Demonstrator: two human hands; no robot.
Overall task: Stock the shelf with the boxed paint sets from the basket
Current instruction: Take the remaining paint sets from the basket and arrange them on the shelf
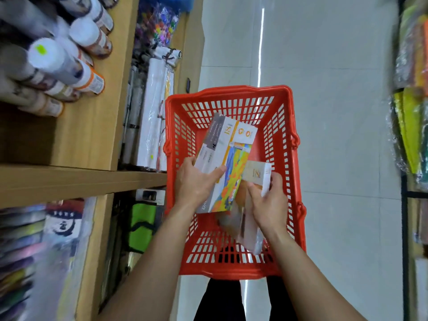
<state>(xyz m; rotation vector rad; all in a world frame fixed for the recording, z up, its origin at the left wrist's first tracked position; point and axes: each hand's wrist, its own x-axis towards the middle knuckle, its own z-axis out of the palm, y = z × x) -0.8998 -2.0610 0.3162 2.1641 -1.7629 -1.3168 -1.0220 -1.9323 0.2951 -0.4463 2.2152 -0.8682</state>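
A red plastic basket (234, 96) stands on the floor in front of me. Over it, my left hand (196, 181) grips a long white boxed paint set (228, 156) with a colourful painted front, tilted up and to the right. My right hand (268, 202) holds a second boxed paint set (257, 173), white and beige, partly blurred, just to the right of the first and touching it. The wooden shelf (76, 181) runs along my left side.
Rolled paper tubes (58, 56) lie on the upper shelf board. White wrapped packs (152, 112) stand beside the basket's left wall. Coloured folded goods (23, 246) fill the lower shelf. Another rack with bright wrapped items (412, 100) lines the right edge. Pale tiled floor (335, 112) lies between.
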